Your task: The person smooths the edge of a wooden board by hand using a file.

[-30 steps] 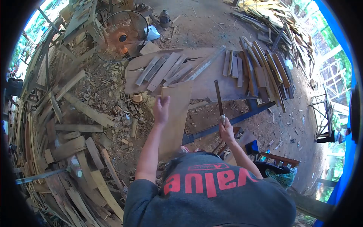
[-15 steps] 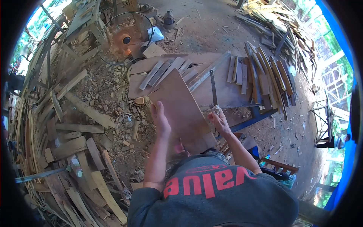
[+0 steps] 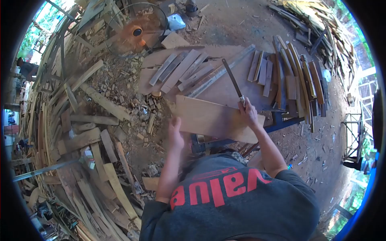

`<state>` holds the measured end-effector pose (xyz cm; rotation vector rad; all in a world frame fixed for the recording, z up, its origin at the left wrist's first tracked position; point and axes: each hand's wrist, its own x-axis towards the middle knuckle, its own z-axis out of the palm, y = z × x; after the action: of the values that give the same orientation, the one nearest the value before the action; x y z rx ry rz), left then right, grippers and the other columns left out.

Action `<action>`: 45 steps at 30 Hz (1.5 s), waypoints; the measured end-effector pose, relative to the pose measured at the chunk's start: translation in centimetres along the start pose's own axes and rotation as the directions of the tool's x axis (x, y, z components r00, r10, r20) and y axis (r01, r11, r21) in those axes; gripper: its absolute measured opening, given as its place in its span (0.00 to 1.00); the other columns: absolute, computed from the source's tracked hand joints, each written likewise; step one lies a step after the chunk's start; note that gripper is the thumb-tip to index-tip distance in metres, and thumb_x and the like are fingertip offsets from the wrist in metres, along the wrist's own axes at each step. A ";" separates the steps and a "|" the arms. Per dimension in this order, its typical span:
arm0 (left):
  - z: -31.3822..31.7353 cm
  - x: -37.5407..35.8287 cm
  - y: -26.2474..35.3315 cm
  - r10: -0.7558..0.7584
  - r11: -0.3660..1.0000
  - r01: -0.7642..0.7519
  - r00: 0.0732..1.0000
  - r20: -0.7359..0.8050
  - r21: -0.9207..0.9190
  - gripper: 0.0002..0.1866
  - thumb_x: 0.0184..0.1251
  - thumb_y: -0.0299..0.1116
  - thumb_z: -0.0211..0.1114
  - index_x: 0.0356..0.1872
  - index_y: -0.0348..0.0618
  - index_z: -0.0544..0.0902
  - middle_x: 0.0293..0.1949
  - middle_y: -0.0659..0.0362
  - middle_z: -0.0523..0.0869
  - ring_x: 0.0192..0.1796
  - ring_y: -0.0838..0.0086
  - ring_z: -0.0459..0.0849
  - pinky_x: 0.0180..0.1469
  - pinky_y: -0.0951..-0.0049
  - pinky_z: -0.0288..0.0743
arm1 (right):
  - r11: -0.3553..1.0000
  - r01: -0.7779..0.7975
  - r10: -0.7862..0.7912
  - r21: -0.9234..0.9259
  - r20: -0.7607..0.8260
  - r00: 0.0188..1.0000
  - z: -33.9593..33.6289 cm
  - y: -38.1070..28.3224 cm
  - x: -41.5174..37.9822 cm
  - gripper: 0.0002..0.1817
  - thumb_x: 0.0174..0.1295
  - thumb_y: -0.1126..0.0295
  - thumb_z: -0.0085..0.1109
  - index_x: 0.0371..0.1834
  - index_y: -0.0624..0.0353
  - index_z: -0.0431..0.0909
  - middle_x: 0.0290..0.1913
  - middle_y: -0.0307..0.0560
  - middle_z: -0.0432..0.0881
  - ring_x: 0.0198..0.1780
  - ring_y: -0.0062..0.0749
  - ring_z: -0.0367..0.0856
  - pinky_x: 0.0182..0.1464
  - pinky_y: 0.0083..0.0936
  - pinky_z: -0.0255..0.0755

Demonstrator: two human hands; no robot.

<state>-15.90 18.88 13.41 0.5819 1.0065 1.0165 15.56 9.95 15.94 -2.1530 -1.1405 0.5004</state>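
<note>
A wide, flat wooden board (image 3: 209,114) lies crosswise in front of my body, its long sides running left to right. My left hand (image 3: 176,132) is at the board's lower left corner, fingers curled against that end. In my right hand (image 3: 250,114) is a long narrow metal blade (image 3: 232,78) with a pale wrapped grip, pointing up and to the left. That hand overlaps the right part of the board, and its knuckles hide part of the grip.
Beyond the board a low worktable (image 3: 225,52) carries short wooden slats (image 3: 177,66) on the left and stacked planks (image 3: 299,80) on the right. A round fan (image 3: 136,31) stands at the back left. Offcuts (image 3: 132,96) litter the ground; lumber piles (image 3: 96,160) lie at left.
The board has turned from a steep slant to nearly level across my front. My left hand has gone from flat against its side to its left end; my right hand has moved right, over the board.
</note>
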 end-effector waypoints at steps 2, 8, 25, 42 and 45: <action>-0.5 -1.8 -0.1 -0.097 0.974 0.096 0.995 -0.008 0.205 0.13 0.73 0.44 0.59 0.49 0.47 0.78 0.42 0.66 0.83 0.40 0.84 0.81 0.40 0.81 0.76 | 0.999 0.044 -0.043 -0.013 0.080 0.996 0.1 1.9 -0.1 0.12 0.68 0.59 0.53 0.41 0.54 0.66 0.27 0.59 0.80 0.33 0.64 0.78 0.33 0.53 0.69; -7.7 -4.4 -7.7 -0.182 0.796 0.217 0.976 -0.120 0.565 0.21 0.74 0.50 0.56 0.50 0.41 0.78 0.44 0.63 0.82 0.45 0.81 0.80 0.46 0.77 0.75 | 0.965 0.238 -0.188 -0.111 0.338 0.922 3.3 6.3 -1.6 0.11 0.65 0.63 0.53 0.44 0.54 0.64 0.29 0.60 0.81 0.34 0.59 0.80 0.34 0.52 0.70; -14.6 -5.5 -14.4 -0.204 0.806 0.324 0.938 -0.282 0.495 0.17 0.70 0.48 0.61 0.40 0.43 0.73 0.31 0.63 0.78 0.31 0.76 0.78 0.31 0.71 0.74 | 0.902 0.414 -0.381 -0.122 0.222 0.897 10.0 -1.0 -8.9 0.07 0.66 0.66 0.53 0.40 0.57 0.70 0.36 0.52 0.75 0.44 0.51 0.74 0.44 0.42 0.66; -11.2 -0.4 -14.4 0.154 0.682 0.152 0.926 -0.343 0.716 0.35 0.75 0.60 0.39 0.44 0.32 0.79 0.43 0.42 0.83 0.48 0.49 0.80 0.52 0.56 0.70 | 0.997 0.078 -0.071 -0.003 0.377 0.924 12.6 -2.7 -20.6 0.11 0.69 0.63 0.49 0.42 0.61 0.67 0.35 0.64 0.77 0.40 0.63 0.76 0.40 0.50 0.69; -10.1 -0.1 -15.7 0.122 0.727 0.215 0.894 -0.431 0.653 0.34 0.75 0.59 0.41 0.34 0.32 0.79 0.33 0.45 0.83 0.39 0.52 0.81 0.45 0.56 0.71 | 0.997 0.072 -0.069 0.007 0.401 0.914 11.7 -2.5 -20.8 0.11 0.69 0.63 0.50 0.42 0.61 0.67 0.33 0.63 0.77 0.39 0.63 0.76 0.39 0.49 0.68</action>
<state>-18.42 11.44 -3.52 0.9476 1.8478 0.7088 -4.29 -2.12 9.94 -2.0601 -1.4335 0.9383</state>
